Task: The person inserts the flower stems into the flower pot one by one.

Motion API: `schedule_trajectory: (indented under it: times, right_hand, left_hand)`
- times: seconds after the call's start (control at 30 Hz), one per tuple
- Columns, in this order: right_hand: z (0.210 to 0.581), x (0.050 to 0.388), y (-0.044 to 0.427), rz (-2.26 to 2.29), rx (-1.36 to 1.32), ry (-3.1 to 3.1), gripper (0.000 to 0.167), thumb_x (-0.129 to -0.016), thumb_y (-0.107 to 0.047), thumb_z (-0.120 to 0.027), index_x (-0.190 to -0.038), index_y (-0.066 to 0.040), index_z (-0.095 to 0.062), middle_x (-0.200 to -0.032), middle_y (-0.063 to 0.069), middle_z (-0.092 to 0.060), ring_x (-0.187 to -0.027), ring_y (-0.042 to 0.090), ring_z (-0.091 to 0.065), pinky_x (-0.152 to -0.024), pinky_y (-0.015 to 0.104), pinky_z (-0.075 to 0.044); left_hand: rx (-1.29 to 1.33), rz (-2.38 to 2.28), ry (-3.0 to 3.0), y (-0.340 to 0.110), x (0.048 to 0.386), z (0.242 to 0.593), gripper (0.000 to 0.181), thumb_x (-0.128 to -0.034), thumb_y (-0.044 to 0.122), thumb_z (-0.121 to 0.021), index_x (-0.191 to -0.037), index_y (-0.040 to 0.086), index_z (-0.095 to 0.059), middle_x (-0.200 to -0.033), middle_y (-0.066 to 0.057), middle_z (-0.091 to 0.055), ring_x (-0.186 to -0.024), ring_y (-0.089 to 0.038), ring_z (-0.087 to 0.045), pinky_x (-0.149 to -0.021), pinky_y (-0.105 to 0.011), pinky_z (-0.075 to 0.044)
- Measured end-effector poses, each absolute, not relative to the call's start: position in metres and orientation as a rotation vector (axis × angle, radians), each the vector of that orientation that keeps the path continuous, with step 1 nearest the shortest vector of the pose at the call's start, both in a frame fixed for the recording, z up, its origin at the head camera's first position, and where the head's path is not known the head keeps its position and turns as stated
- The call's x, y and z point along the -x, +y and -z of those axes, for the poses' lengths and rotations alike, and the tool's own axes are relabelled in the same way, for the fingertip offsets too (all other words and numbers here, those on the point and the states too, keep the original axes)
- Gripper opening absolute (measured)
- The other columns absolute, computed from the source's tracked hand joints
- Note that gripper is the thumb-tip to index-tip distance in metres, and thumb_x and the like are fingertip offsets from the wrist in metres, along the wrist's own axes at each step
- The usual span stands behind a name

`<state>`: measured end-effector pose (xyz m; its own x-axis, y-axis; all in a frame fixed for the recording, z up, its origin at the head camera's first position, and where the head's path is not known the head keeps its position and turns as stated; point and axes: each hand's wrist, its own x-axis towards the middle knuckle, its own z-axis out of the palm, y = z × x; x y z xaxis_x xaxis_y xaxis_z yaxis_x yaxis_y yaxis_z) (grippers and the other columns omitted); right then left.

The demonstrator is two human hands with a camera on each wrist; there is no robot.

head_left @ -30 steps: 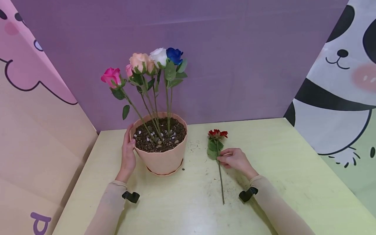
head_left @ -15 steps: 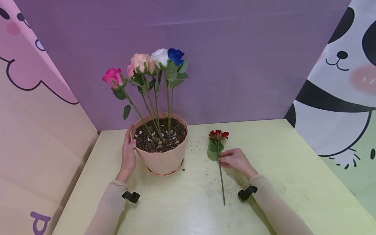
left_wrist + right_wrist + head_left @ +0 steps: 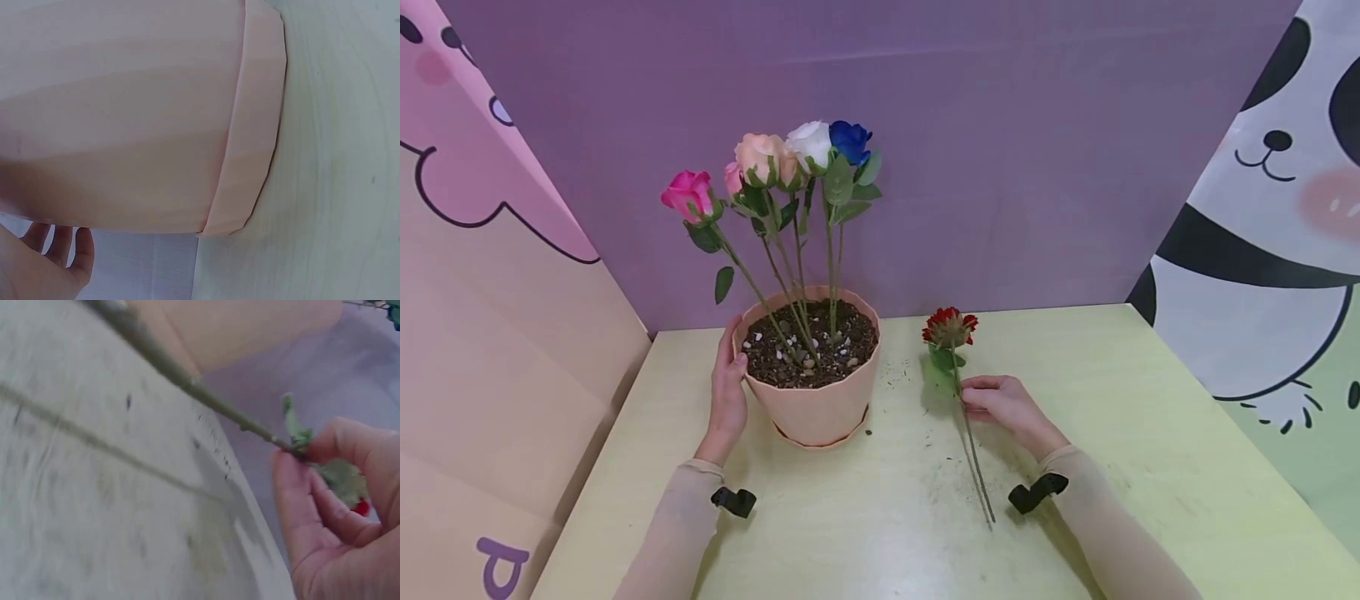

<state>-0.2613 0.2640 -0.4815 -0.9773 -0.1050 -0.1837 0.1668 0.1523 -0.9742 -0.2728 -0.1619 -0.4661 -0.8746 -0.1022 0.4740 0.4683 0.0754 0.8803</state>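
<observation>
My left hand (image 3: 727, 400) rests against the left side of a pink flowerpot (image 3: 808, 412), thumb near its rim. In the left wrist view, its fingers (image 3: 82, 253) touch the pot wall (image 3: 125, 125). Dark soil with pebbles fills the pot, and several artificial roses stand in it, among them a hot pink rose (image 3: 688, 196), a white rose (image 3: 810, 144) and a blue rose (image 3: 850, 142). To the right of the pot, my right hand (image 3: 1007, 410) pinches the stem (image 3: 206, 394) of a red artificial flower (image 3: 951, 327) between thumb and fingers. The stem is lifted, its shadow below.
Bits of soil (image 3: 868, 432) are scattered on the pale wooden table (image 3: 880, 533) between pot and flower. A purple backdrop (image 3: 1000, 167) rises behind the table. Printed panels stand at both sides, with a panda (image 3: 1262, 267) on the right one.
My right hand has raised the red flower off the table. Its head has tipped up and its lower stem has swung right, apart from its shadow. The left hand and pot have stayed put.
</observation>
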Motion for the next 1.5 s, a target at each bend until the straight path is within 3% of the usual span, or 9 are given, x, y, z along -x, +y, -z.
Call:
schedule_trajectory:
  times: [0.2, 0.43, 0.63, 1.17, 1.5]
  right_hand:
    - [0.46, 0.26, 0.258, 2.166, 0.004, 2.063, 0.045, -0.105, -0.006, -0.059, -0.141, 0.017, -0.047, -0.106, 0.0, -0.072, -0.097, 0.008, -0.075, -0.091, 0.023, -0.062]
    - [0.424, 0.261, 0.253, 2.327, 0.091, 1.997, 0.032, -0.106, -0.009, -0.062, -0.134, 0.004, -0.054, -0.102, -0.008, -0.078, -0.098, 0.008, -0.077, -0.087, 0.024, -0.063]
    - [0.391, 0.263, 0.249, 2.481, 0.147, 1.906, 0.028, -0.104, -0.012, -0.069, -0.128, -0.004, -0.06, -0.105, -0.006, -0.08, -0.095, 0.009, -0.078, -0.085, 0.024, -0.063]
    - [0.321, 0.271, 0.208, 2.814, 0.345, 1.777, 0.02, -0.101, -0.007, -0.071, -0.12, -0.005, -0.064, -0.102, -0.001, -0.079, -0.094, 0.014, -0.079, -0.084, 0.027, -0.064]
    - [0.312, 0.278, 0.175, 2.864, 0.446, 1.889, 0.017, -0.102, 0.004, -0.065, -0.109, -0.011, -0.069, -0.096, -0.003, -0.081, -0.089, 0.011, -0.079, -0.081, 0.03, -0.066]
  left_hand:
    - [0.365, 1.867, -1.949, -0.162, 0.273, 0.464, 0.073, -0.1012, 0.033, -0.038, -0.169, 0.009, -0.027, -0.179, -0.013, -0.019, -0.167, -0.034, -0.007, -0.131, -0.068, -0.001]
    - [0.354, 1.844, -1.966, -0.161, 0.273, 0.464, 0.073, -0.1004, 0.031, -0.036, -0.169, 0.007, -0.026, -0.178, -0.016, -0.019, -0.167, -0.035, -0.007, -0.131, -0.067, -0.001]
    - [0.355, 1.849, -1.958, -0.161, 0.272, 0.464, 0.074, -0.1002, 0.033, -0.037, -0.168, 0.006, -0.026, -0.178, -0.018, -0.018, -0.167, -0.034, -0.008, -0.132, -0.066, -0.001]
    - [0.35, 1.846, -1.97, -0.161, 0.27, 0.464, 0.073, -0.1012, 0.034, -0.036, -0.169, 0.008, -0.026, -0.178, -0.013, -0.02, -0.167, -0.035, -0.008, -0.131, -0.069, -0.002]
    - [0.362, 1.846, -1.954, -0.16, 0.271, 0.463, 0.074, -0.1008, 0.033, -0.037, -0.168, 0.004, -0.025, -0.178, -0.014, -0.02, -0.167, -0.035, -0.008, -0.131, -0.068, -0.003]
